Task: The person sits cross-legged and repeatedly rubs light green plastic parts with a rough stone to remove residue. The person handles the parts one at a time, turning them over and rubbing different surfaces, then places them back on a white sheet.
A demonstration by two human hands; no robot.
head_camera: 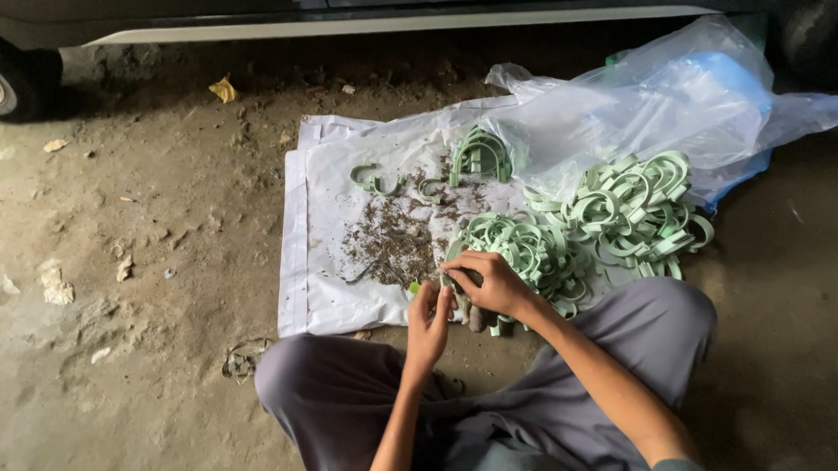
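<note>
Green plastic clips [589, 224] lie heaped in front of you on the white sheet [310, 259], which is spread on the dirty ground beside a parked car [165, 3]. Going by size: the car's dark side and wheel run along the top, then comes the crumpled clear plastic bag [670, 105] at the far right corner of the sheet, partly covering the heap. Next is the sheet itself, then the big tangle of clips, then a dark scatter of small scraps [391, 239] in the middle, and a few single clips [374, 179] lying apart beyond it.

Your right hand [494, 284] is curled over one clip at the near edge of the heap, fingers bent round it. Your left hand [428, 323] is closed just beside it, pinching something small and green; what exactly, you cannot tell from here.

These curved clips look light, stiff and a little springy, and they seem to hook into each other. Taking one by its curved back would likely free it most cleanly.
</note>
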